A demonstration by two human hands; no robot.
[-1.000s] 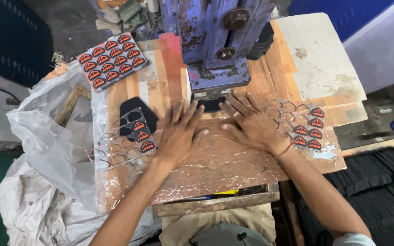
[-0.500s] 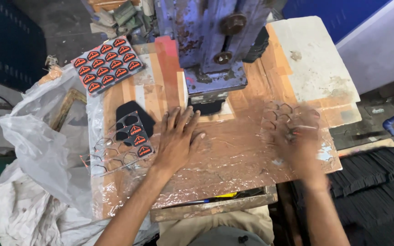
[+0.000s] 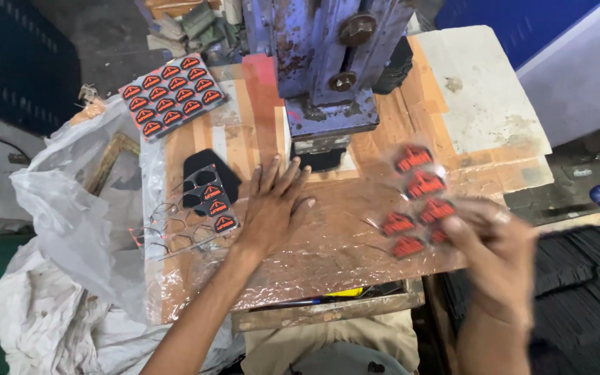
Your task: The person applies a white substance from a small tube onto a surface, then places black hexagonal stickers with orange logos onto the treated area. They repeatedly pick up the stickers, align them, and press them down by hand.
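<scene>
Left hand (image 3: pixel 270 208) laid flat, palm down, fingers spread, on the clear film (image 3: pixel 328 257) covering the wooden bench (image 3: pixel 383 146), fingertips just short of the black pad under the blue press (image 3: pixel 328 69). Right hand (image 3: pixel 496 258) raised off the bench toward the camera, somewhat blurred, fingers pinched on the edge of a clear sheet (image 3: pixel 418 201) carrying red-and-black patches; five or six patches visible on that sheet, hanging in the air between hand and press, tilted. Just left of the left hand, a second clear strip (image 3: pixel 206 205) lying on the bench, touching the hand's outer edge or nearly so: three patches left in it at the near end, empty cut-out holes further up and along its left part, a black piece beneath. Further back at the left corner, well apart from both hands, a full black card (image 3: pixel 171 94) of red patches in rows, lying at a slant. Beside the bench on the left, a big crumpled white plastic bag (image 3: pixel 64 229), open at the top. At lower right, beyond the right forearm, a stack of dark flat sheets (image 3: pixel 585 264). Behind the press on the right, a pale worn board (image 3: pixel 484 90) on the bench top.
</scene>
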